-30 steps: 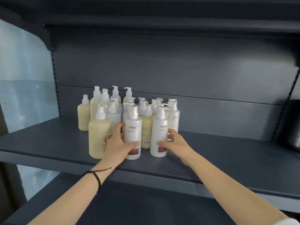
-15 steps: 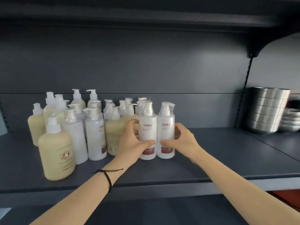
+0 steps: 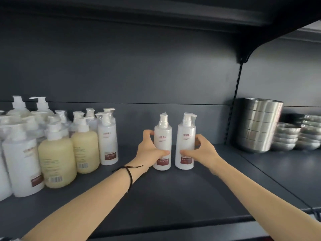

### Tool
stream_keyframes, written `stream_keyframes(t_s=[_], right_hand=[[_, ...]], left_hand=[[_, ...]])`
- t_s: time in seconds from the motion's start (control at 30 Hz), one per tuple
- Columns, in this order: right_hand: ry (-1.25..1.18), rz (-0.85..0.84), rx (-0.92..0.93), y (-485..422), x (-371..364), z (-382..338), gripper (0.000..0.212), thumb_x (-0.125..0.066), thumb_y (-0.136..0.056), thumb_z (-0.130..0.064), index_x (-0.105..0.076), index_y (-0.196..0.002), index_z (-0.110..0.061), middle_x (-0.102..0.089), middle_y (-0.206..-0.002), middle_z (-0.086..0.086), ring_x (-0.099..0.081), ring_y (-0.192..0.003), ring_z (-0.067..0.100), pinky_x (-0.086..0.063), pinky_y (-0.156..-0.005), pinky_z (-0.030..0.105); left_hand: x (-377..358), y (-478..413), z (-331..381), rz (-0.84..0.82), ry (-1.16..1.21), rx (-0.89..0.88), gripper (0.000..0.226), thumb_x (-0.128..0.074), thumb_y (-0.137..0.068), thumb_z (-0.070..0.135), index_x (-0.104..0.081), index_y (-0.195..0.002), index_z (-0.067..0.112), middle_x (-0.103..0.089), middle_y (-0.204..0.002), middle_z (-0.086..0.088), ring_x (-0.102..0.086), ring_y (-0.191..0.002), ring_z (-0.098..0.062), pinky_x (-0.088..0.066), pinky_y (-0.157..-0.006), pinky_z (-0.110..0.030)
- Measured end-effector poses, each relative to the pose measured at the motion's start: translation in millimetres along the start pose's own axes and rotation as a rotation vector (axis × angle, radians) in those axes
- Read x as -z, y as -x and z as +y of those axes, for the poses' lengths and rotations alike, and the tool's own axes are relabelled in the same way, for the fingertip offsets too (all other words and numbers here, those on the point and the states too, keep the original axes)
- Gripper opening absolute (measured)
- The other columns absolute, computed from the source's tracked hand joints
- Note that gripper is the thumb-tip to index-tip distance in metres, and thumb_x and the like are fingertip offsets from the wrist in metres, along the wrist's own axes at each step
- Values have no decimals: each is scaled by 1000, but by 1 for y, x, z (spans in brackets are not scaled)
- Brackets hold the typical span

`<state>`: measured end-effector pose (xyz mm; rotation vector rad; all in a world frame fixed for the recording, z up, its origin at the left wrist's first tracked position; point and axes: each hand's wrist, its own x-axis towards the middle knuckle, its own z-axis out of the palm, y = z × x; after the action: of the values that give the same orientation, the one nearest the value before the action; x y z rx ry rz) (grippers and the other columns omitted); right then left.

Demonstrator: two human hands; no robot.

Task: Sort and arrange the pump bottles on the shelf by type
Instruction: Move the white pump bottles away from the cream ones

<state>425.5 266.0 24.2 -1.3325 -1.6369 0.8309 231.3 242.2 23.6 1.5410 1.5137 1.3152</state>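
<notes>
On the dark shelf [image 3: 173, 197], about mid-width, two slim white pump bottles are held upright side by side, just apart. The left white bottle [image 3: 163, 136] is gripped by the left hand [image 3: 149, 150], with the fingers curled round the back and the thumb laid across the front. The right white bottle [image 3: 186, 141] is gripped the same way by the right hand [image 3: 201, 150]. Both bases look set down on the shelf, though a slight lift cannot be ruled out given the blur.

Well apart to the left, a mixed cluster [image 3: 52, 136] is seen. It has cream bottles [image 3: 57, 160] toward the front and white ones among and behind them. One slim white bottle [image 3: 107, 140] at its right edge appears to match the held pair. Stacked steel bowls [image 3: 260, 126] are seen at far right, past the upright. A black cord bracelet [image 3: 129, 173] is worn on the left wrist.

Progress is judged early. One pair of a single type has been split off into open shelf space. The cluster is yet to be separated into cream and white groups and lined up.
</notes>
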Motion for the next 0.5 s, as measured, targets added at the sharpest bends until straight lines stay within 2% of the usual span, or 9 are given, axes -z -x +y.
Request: stream_keyframes(t_s=[0.1,0.2,0.33,0.4,0.5], right_hand=[[6,-2,2,-29,26,18,50,-82,-69,-20,-54,-110,-24,-62,-105,-9,-62,-96,8,-54,-82,31],[12,-7,0,-45,37,30,51,-82,-69,-20,-53,-111,-24,-61,-105,-10,-62,-95,9,-53,-79,30],[-14,-25,-21,-68,51,53,52,-82,-69,-19,-55,-113,-23,-62,-104,-8,-63,-96,12,-56,-85,37],[-32,-37,-16,-78,54,58,52,-82,-70,-19,-55,-115,-23,-61,-105,-9,-62,-94,9,-56,-78,32],[-34,-55,5,-89,55,60,51,-81,-72,-19,-55,-115,-23,-62,-105,-10,-59,-90,2,-48,-69,21]], left_hand=[[-29,-22,2,18,-14,22,67,-80,-70,9,-33,-115,26,-58,-114,-2,-58,-104,-19,-48,-90,-35],[-41,-36,2,46,5,33,65,-79,-71,8,-33,-115,24,-57,-115,-3,-57,-102,-19,-48,-86,-33],[-67,-56,3,92,-19,30,65,-79,-71,7,-33,-114,24,-57,-112,-4,-57,-99,-20,-46,-81,-32],[-76,-64,3,113,-19,22,65,-79,-71,7,-33,-115,23,-57,-112,-4,-57,-99,-20,-45,-79,-31],[-87,-73,1,129,-29,8,67,-78,-72,9,-32,-118,23,-55,-113,-1,-56,-101,-19,-46,-82,-31]])
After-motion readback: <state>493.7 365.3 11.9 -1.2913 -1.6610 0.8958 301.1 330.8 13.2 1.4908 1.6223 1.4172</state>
